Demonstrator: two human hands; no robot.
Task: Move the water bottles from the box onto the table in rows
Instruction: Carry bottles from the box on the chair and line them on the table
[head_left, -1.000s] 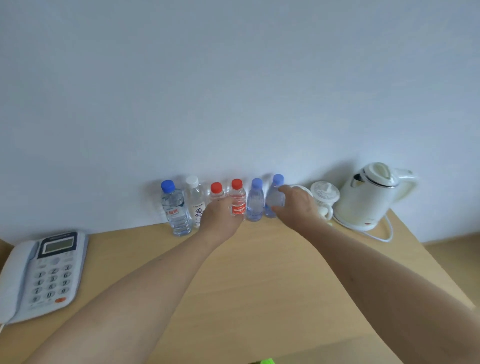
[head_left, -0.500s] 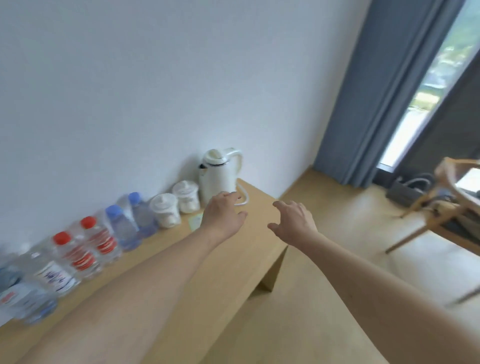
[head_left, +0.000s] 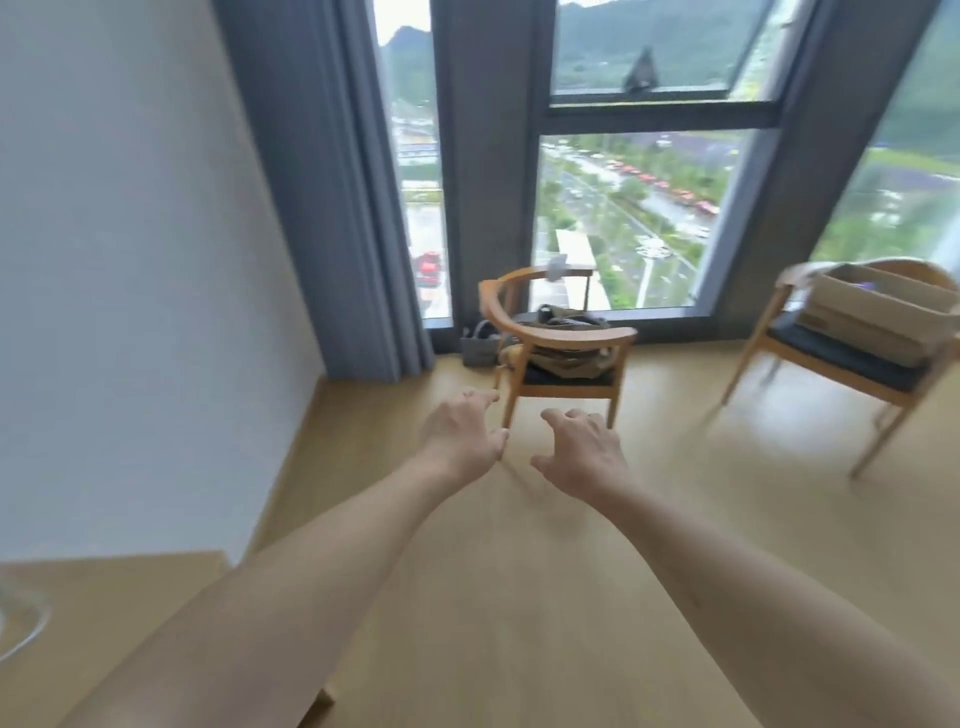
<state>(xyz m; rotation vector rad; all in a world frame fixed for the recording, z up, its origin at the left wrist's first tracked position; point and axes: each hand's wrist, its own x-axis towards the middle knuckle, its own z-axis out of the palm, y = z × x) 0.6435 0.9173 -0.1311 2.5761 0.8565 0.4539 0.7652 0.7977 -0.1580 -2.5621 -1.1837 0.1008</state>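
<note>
A cardboard box (head_left: 883, 312) stands on the seat of the wooden chair (head_left: 852, 358) at the far right; what it holds is hidden. Only a corner of the wooden table (head_left: 119, 603) shows at the bottom left, and no water bottles are in view. My left hand (head_left: 460, 434) and my right hand (head_left: 584, 452) reach forward side by side over the floor, both empty with fingers loosely spread. They are well short of the box, which lies up and to the right of them.
Straight ahead stands another wooden chair (head_left: 563, 358) with a bag on its seat, and a grey bag (head_left: 480, 348) on the floor beside it. Grey curtains (head_left: 322, 182) and a large window (head_left: 644, 208) fill the far wall. A white cord (head_left: 26, 623) lies on the table corner.
The view has swung right from the bottle row at the wall to the window and chairs. Both hands let go of the bottles and now reach forward empty.
</note>
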